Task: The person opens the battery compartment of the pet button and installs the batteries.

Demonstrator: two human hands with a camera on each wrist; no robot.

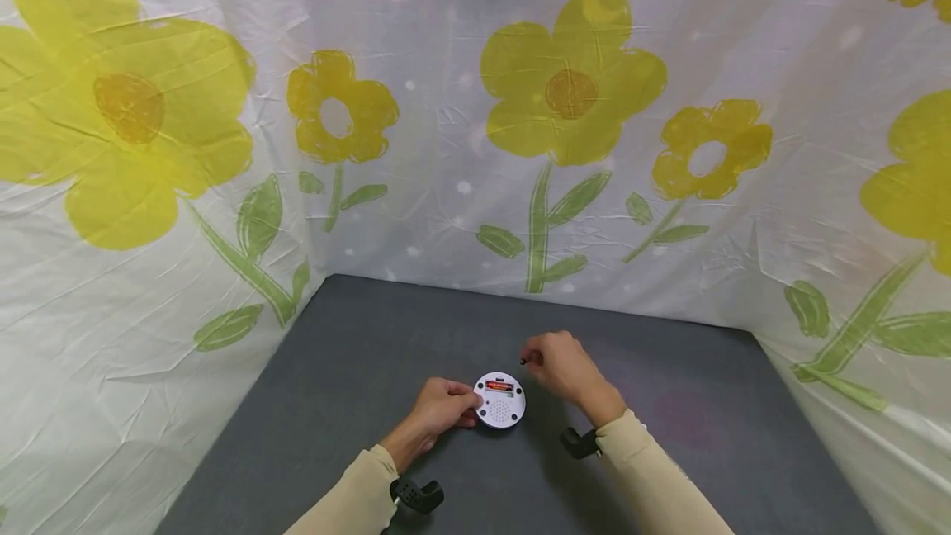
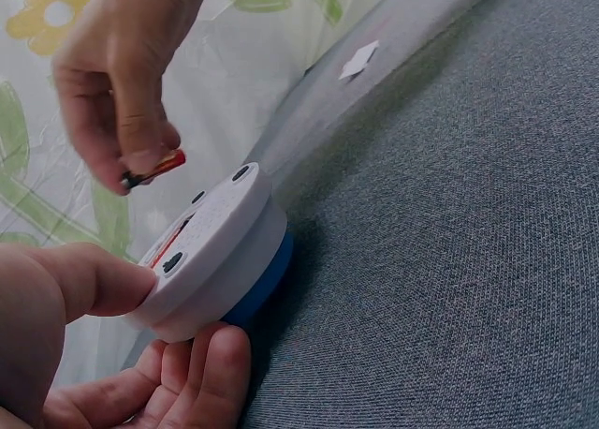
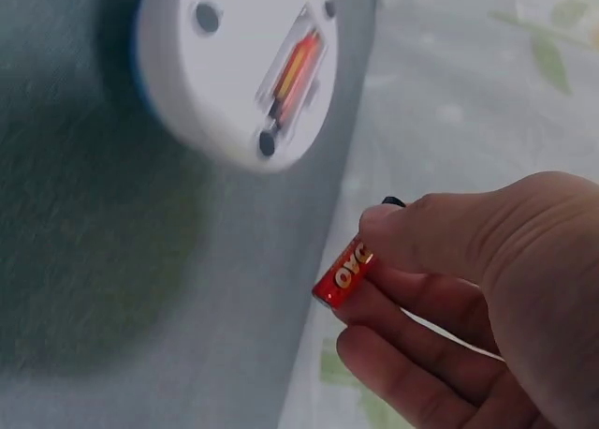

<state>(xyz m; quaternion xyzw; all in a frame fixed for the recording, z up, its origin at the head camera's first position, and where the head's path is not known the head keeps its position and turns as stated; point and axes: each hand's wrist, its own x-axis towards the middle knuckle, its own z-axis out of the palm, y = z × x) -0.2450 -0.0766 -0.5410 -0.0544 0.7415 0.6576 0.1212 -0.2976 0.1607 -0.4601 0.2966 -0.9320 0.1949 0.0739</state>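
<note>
A round white device point(image 1: 500, 415) lies underside up, showing black feet, a patch of small speaker holes and an uncovered battery slot. Below its white body, a blue part point(image 2: 264, 287) shows in the left wrist view. One red battery point(image 3: 297, 73) sits in the slot. My left hand point(image 1: 440, 409) grips the device by its left edge, thumb on the upper face and fingers underneath. Off the device's upper right side, my right hand point(image 1: 562, 366) pinches a second red battery point(image 3: 344, 274) with a black end between thumb and fingers, apart from the slot.
The dark grey tabletop point(image 1: 371, 337) spreads around the hands. White curtains point(image 1: 438, 188) with yellow flowers enclose its back and sides. A small white piece point(image 2: 359, 61) lies on the table in the left wrist view. Black wrist mounts point(image 1: 418, 495) stick out from both sleeves.
</note>
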